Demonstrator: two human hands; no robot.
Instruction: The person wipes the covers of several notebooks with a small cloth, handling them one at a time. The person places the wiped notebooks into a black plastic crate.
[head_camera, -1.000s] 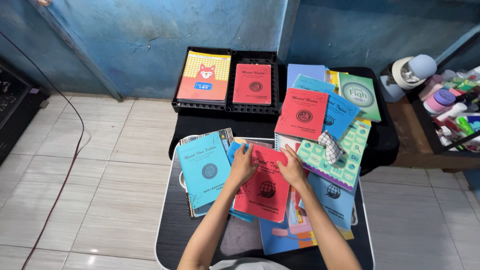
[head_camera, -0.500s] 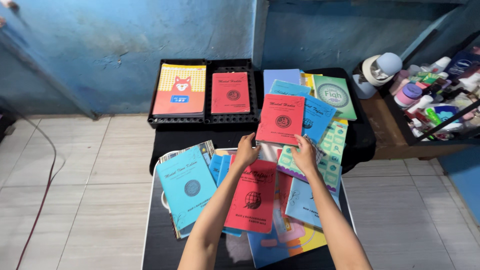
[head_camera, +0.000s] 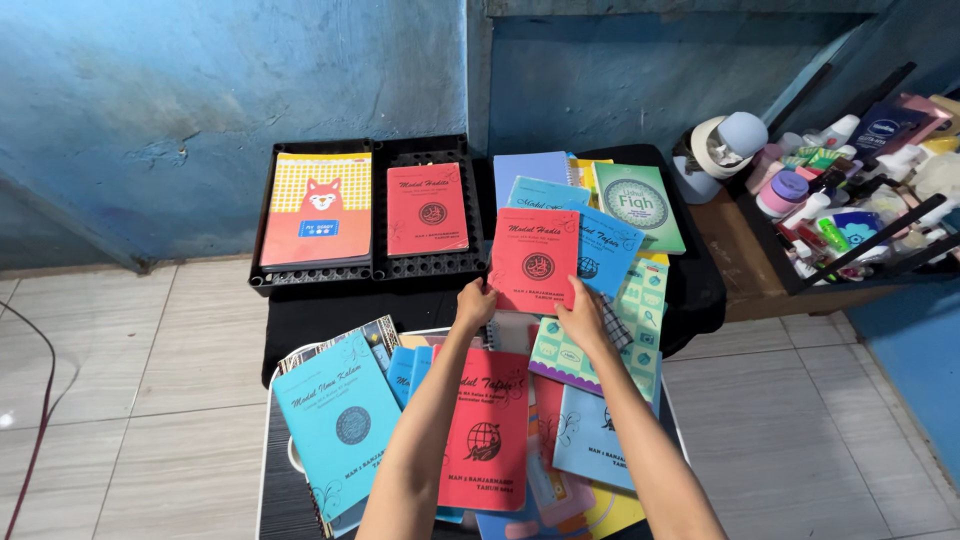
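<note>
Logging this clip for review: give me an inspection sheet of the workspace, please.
Surface: black table, mostly covered.
Job's things: red booklet, both hands at its lower edge.
Clutter: teal booklet, green book, black trays holding two booklets.
Grippers: left hand and right hand grip the red booklet.
Cables: red cable on floor.
Surroundings: blue wall, shelf of bottles.

I am seeing both hands leaving the near red booklet (head_camera: 483, 430) and reaching farther: the left hand (head_camera: 474, 303) and right hand (head_camera: 582, 318) are now gripping the far red booklet's (head_camera: 534, 260) near edge (fingers curled on it).
</note>
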